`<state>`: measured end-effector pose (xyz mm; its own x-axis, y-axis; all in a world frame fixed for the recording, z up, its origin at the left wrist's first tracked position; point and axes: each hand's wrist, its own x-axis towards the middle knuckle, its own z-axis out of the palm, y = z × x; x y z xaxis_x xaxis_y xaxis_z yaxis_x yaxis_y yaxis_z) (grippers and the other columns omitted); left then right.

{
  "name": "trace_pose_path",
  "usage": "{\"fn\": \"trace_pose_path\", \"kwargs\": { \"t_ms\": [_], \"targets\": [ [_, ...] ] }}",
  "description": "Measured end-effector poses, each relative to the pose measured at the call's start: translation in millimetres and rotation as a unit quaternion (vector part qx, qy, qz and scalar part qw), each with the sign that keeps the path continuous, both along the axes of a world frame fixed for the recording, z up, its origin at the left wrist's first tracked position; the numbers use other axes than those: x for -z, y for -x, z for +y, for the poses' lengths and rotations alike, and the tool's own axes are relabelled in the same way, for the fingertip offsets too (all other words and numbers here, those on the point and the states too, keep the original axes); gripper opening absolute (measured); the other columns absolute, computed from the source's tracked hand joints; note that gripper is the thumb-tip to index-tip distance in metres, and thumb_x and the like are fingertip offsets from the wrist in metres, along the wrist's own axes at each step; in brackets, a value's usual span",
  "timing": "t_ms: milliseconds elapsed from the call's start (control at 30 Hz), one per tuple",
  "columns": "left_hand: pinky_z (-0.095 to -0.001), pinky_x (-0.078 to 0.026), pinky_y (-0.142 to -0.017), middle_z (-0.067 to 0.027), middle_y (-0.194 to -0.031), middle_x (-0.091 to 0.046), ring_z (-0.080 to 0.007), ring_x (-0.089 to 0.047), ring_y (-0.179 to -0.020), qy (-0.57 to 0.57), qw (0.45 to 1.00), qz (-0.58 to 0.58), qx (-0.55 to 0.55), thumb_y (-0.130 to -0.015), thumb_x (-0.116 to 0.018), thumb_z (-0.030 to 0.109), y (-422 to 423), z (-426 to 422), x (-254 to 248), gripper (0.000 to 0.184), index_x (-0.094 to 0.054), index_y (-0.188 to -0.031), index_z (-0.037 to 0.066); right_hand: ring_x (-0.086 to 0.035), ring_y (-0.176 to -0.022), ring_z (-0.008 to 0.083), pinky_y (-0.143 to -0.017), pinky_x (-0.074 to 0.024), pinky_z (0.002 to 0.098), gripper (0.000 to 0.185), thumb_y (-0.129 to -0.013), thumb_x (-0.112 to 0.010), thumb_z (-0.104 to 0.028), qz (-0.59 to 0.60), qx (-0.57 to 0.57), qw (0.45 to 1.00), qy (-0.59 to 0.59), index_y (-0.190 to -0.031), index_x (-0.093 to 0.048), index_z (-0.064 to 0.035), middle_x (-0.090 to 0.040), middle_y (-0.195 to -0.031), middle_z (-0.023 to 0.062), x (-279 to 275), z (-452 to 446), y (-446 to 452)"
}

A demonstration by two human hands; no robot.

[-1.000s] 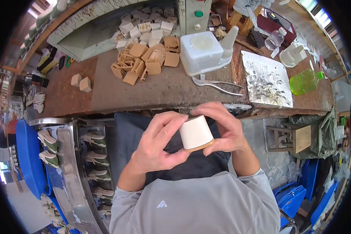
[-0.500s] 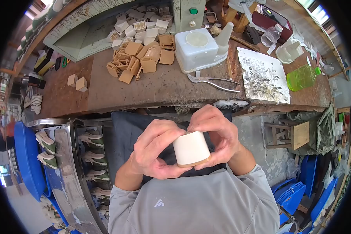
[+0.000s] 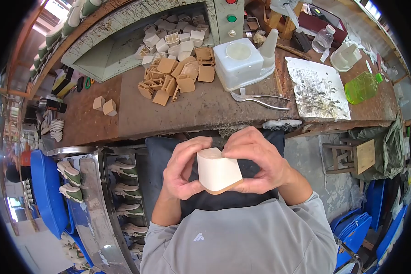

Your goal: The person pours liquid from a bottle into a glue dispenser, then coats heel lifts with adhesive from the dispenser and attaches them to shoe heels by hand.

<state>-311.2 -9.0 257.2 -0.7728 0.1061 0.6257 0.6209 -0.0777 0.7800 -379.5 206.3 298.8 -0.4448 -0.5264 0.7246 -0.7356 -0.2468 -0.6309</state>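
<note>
Both hands hold a single cream block [image 3: 218,176], tan along its lower edge, in front of the grey shirt [image 3: 242,237] and above a dark cloth [image 3: 159,155] over the lap. The left hand [image 3: 181,169] pinches the block from its left side, thumb at the lower edge and fingers curled toward the upper edge. The right hand [image 3: 256,160] pinches it from the right, thumb at the lower right corner and fingertips at the upper rear; the exact contact of some fingers is hidden. Beyond the hands runs the bench [image 3: 169,118]. On it, slightly to the right, lie pliers [image 3: 262,101], handles toward the right, just in front of a white container [image 3: 237,64]. Left of the container is a heap of tan pieces [image 3: 169,77], with cream pieces [image 3: 173,41] piled behind them, partly inside a grey-green housing [image 3: 96,61]. Two blocks [image 3: 104,106] sit side by side farther left. To the right are a stained sheet [image 3: 317,89], a green bottle [image 3: 363,87] beside it and a clear bottle [image 3: 323,40] behind. Below the bench, shoes [image 3: 128,189] fill a rack [image 3: 96,201] at left; a stool [image 3: 364,156] stands at right, with a blue chair [image 3: 351,230] nearer the viewer.
</note>
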Motion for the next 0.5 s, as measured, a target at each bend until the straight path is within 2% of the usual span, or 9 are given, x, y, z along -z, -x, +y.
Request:
{"fn": "trace_pose_path", "kwargs": {
  "t_ms": [133, 200, 233, 300, 333, 400, 433, 467, 500],
  "targets": [
    [-0.0486, -0.045, -0.104, -0.0259, -0.132, -0.052, -0.0395, -0.054, -0.124, 0.051, 0.997, 0.011, 0.062, -0.081, -0.081, 0.025, 0, -9, -3, 0.072, -0.047, -0.136, -0.007, -0.06, -0.096, 0.0275, -0.08, -0.0481, 0.0372, 0.059, -0.069, -0.088, -0.014, -0.013, -0.013, 0.999, 0.047, -0.119, -0.06, 0.0008, -0.061, -0.101, 0.0116, 4, -5, -6],
    [-0.0478, -0.045, -0.103, -0.0257, -0.133, -0.051, -0.0391, -0.054, -0.124, 0.004, 0.998, 0.021, 0.06, -0.081, -0.08, 0.021, 4, -1, 0, 0.069, -0.047, -0.136, -0.005, -0.059, -0.1, 0.0268, -0.083, -0.048, 0.0369, 0.064, -0.068, -0.089, -0.015, -0.036, -0.025, 0.997, 0.069, -0.122, -0.059, 0.0009, -0.06, -0.106, 0.0121, 18, -10, -3],
    [-0.0474, -0.045, -0.103, -0.0256, -0.133, -0.051, -0.039, -0.054, -0.124, -0.02, 0.998, 0.029, 0.057, -0.081, -0.08, 0.019, 6, 3, 0, 0.069, -0.046, -0.136, -0.005, -0.058, -0.105, 0.0265, -0.087, -0.0471, 0.0371, 0.068, -0.068, -0.09, -0.016, -0.097, -0.051, 0.99, 0.091, -0.125, -0.057, 0.0008, -0.058, -0.111, 0.0125, 25, -13, -4],
    [-0.0461, -0.046, -0.101, -0.0246, -0.13, -0.052, -0.0379, -0.055, -0.121, 0.023, 0.999, 0.042, -0.014, -0.078, -0.079, 0.013, 7, 11, -4, 0.069, -0.046, -0.136, -0.004, -0.055, -0.113, 0.0259, -0.094, -0.0454, 0.0374, 0.076, -0.068, -0.091, -0.018, -0.22, -0.107, 0.961, 0.128, -0.131, -0.053, 0.0008, -0.055, -0.12, 0.0132, 43, -20, -10],
    [-0.0454, -0.046, -0.101, -0.0241, -0.129, -0.053, -0.0373, -0.056, -0.119, 0.043, 0.997, 0.047, -0.052, -0.076, -0.078, 0.01, 6, 13, -8, 0.069, -0.046, -0.136, -0.003, -0.049, -0.124, 0.0264, -0.105, -0.0395, 0.0392, 0.09, -0.069, -0.092, -0.027, -0.267, -0.152, 0.946, 0.104, -0.14, -0.045, 0.0002, -0.048, -0.133, 0.014, 45, -18, -8],
    [-0.0393, -0.05, -0.09, -0.0214, -0.123, -0.054, -0.033, -0.059, -0.109, 0.172, 0.973, 0.076, -0.134, -0.067, -0.076, 0.001, 4, 3, -23, 0.074, -0.047, -0.136, -0.003, -0.048, -0.127, 0.0286, -0.107, -0.0386, 0.0415, 0.097, -0.069, -0.091, -0.035, -0.195, -0.013, 0.979, 0.061, -0.144, -0.041, -0.0003, -0.046, -0.141, 0.0159, 38, -17, -6],
    [-0.0382, -0.051, -0.087, -0.0208, -0.121, -0.055, -0.0322, -0.059, -0.106, 0.229, 0.958, 0.074, -0.159, -0.066, -0.076, 0.001, -1, 4, -39, 0.075, -0.048, -0.136, -0.003, -0.051, -0.126, 0.0299, -0.104, -0.0417, 0.0427, 0.101, -0.065, -0.09, -0.042, -0.073, 0.072, 0.994, -0.025, -0.144, -0.042, -0.0009, -0.047, -0.142, 0.018, 29, -10, -2],
    [-0.0371, -0.052, -0.084, -0.0201, -0.12, -0.055, -0.0314, -0.059, -0.104, 0.285, 0.94, 0.068, -0.178, -0.064, -0.077, 0.0, -6, 7, -46, 0.077, -0.049, -0.135, -0.003, -0.052, -0.125, 0.0302, -0.104, -0.0425, 0.0428, 0.101, -0.065, -0.09, -0.043, -0.061, 0.047, 0.997, -0.024, -0.143, -0.043, -0.0009, -0.049, -0.14, 0.0182, 29, -9, 1],
    [-0.0351, -0.052, -0.078, -0.019, -0.115, -0.057, -0.0308, -0.06, -0.099, 0.254, 0.947, 0.087, -0.178, -0.064, -0.08, 0.005, -3, 11, -44, 0.074, -0.053, -0.132, -0.004, -0.053, -0.124, 0.0305, -0.103, -0.0433, 0.0428, 0.1, -0.064, -0.09, -0.044, -0.048, 0.022, 0.998, -0.023, -0.143, -0.044, -0.0009, -0.051, -0.139, 0.0184, 28, -8, 4]
  ]
}}
